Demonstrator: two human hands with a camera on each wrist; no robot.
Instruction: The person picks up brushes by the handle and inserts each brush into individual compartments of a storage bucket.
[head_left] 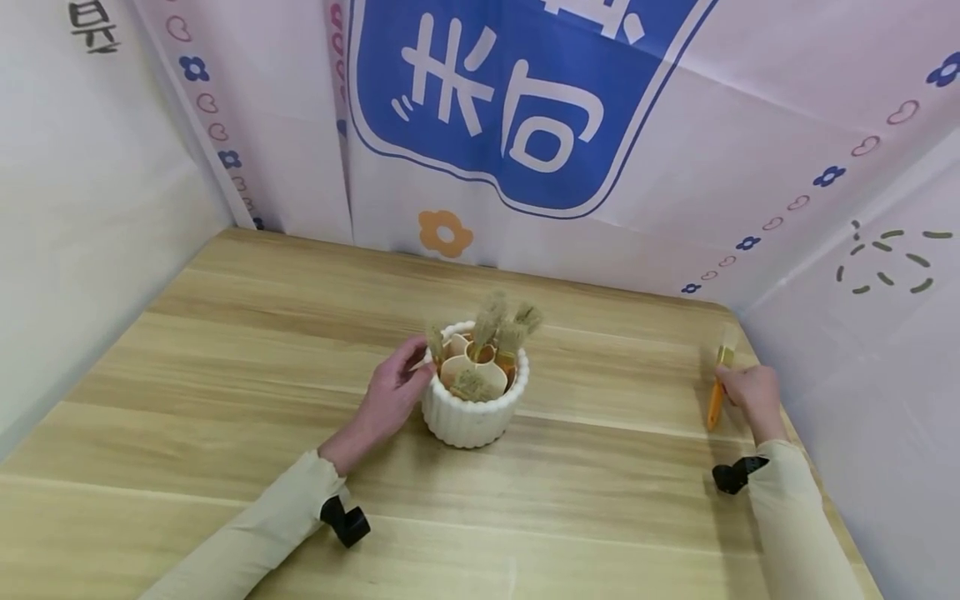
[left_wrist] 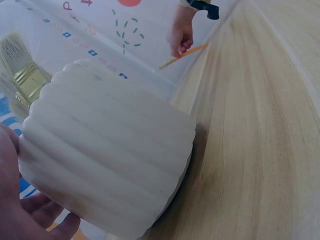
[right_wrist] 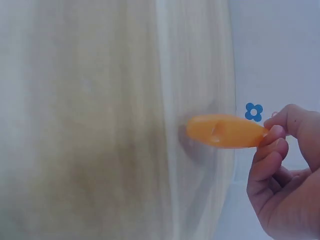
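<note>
A white ribbed pot point(head_left: 465, 423) with a scalloped rim stands on the wooden table, left of my right hand. Inside it are round dividers and several paintbrushes point(head_left: 491, 318) with pale bristles pointing up. My left hand point(head_left: 392, 390) grips the pot's left side near the rim; in the left wrist view its fingers point(left_wrist: 45, 212) curve around the ribbed wall. Off to the right, my right hand point(head_left: 753, 396) pinches a paintbrush point(head_left: 716, 404) by its orange handle, bristles toward the back wall. The right wrist view shows the orange handle end point(right_wrist: 225, 131) close over the table.
The wooden table point(head_left: 600, 500) ends on the right just beside my right hand. A white printed sheet with a blue sign point(head_left: 555, 167) hangs behind it, and pale walls point(head_left: 97, 208) close in both sides. Each sleeve carries a black wrist camera point(head_left: 347, 522).
</note>
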